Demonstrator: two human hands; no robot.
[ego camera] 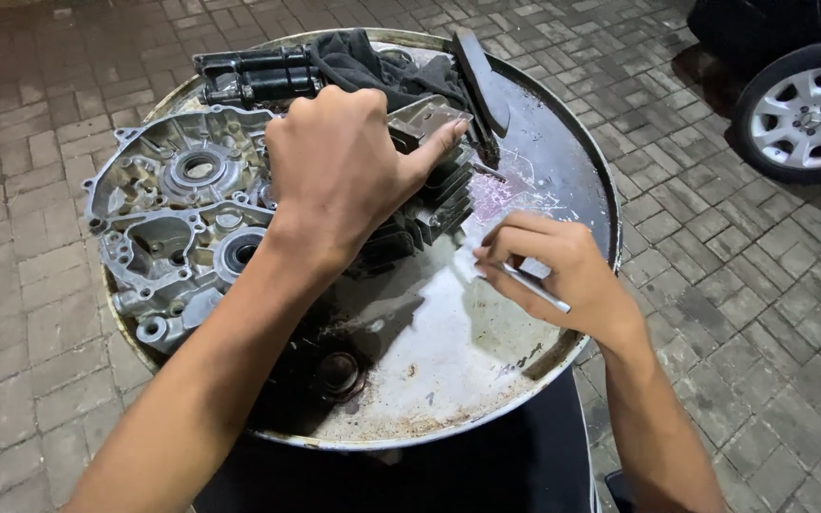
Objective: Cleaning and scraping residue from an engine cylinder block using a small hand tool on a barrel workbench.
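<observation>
Head view: left hand is gripping down over the finned cylinder block, fingers wrapped closed on it. Right hand is pinching one thin metal rod, long axis pointing up-left toward the block, just beside it. One crankcase half is lying left on the drum top.

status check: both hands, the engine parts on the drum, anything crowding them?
Left hand gripping finned cylinder. Right hand pinching thin metal tool. Crankcase half and dark cloth crowd drum top.
</observation>
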